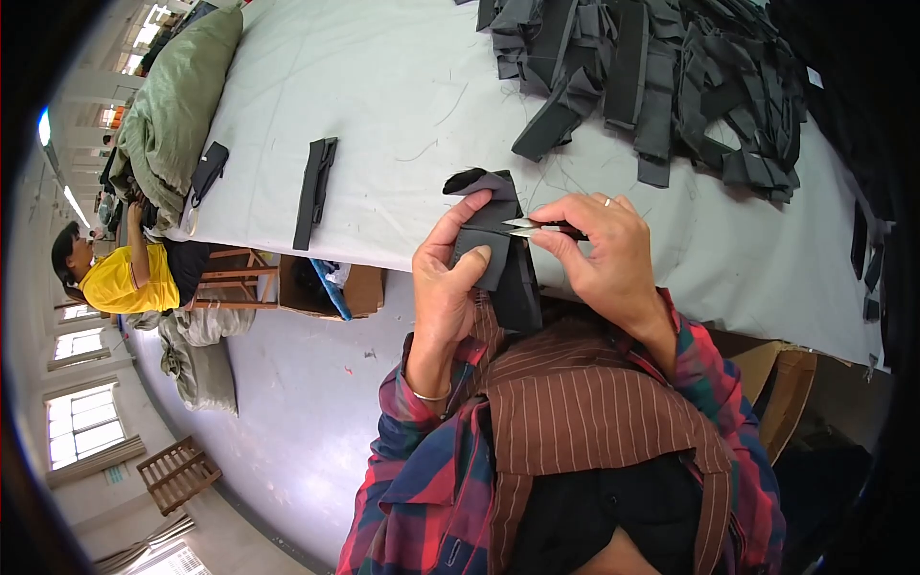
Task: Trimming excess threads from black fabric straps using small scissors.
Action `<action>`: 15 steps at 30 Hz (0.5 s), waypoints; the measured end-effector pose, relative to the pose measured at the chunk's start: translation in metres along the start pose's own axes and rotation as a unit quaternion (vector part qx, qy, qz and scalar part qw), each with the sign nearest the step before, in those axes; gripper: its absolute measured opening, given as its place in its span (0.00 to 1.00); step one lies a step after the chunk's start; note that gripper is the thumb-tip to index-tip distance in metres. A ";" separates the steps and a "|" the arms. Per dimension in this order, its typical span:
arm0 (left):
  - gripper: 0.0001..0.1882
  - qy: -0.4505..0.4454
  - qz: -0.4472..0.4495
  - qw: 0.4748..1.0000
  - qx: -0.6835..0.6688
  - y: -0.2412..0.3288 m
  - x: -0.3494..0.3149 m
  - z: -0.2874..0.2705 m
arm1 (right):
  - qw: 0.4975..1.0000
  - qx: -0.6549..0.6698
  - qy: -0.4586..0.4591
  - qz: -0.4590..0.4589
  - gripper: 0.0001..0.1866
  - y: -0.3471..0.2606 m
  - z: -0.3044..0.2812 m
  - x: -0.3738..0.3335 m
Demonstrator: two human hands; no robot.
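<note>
My left hand (448, 266) is closed on a dark grey fabric piece (494, 251), thumb on its front face, just over the table's near edge. The piece is folded, with a flap curling at its top and a longer part hanging below. My right hand (599, 240) pinches a small pair of thread snips (532, 228). Their two pale metal blades are apart and touch the right side of the fabric, pointing left; the dark handle is mostly hidden by my fingers.
On the white-covered table (383, 115), a large heap of dark fabric strips (652, 86) lies far right. One folded strip (314, 192) lies to the left. Beyond it are a small dark piece (209, 172), a green sack (182, 105) and a person in yellow (125, 278). A cardboard box (364, 290) stands under the edge.
</note>
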State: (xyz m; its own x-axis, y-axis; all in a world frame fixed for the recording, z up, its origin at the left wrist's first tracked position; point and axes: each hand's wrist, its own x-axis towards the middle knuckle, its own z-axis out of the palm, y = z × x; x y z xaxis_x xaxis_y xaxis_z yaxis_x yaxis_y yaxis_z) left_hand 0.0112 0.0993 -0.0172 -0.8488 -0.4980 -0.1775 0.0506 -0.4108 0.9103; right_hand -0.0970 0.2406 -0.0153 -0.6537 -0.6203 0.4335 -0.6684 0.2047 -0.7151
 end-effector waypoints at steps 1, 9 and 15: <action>0.28 -0.001 -0.001 1.000 0.000 0.000 0.000 0.000 | 1.000 -0.001 0.000 0.000 0.06 0.001 0.000 0.000; 0.29 -0.041 -0.001 0.999 -0.036 -0.003 0.000 -0.006 | 0.963 0.237 0.056 0.118 0.11 0.016 -0.005 0.003; 0.30 -0.068 -0.014 0.992 -0.102 -0.010 0.000 -0.008 | 0.965 0.226 0.005 0.132 0.11 0.011 0.009 0.008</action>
State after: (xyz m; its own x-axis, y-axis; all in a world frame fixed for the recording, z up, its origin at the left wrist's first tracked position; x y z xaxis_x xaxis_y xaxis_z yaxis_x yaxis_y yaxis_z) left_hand 0.0143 0.0974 -0.0294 -0.9142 -0.3818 -0.1363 0.1203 -0.5766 0.8082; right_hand -0.1069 0.2310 -0.0246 -0.7855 -0.5831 0.2073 -0.2569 0.0024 -0.9664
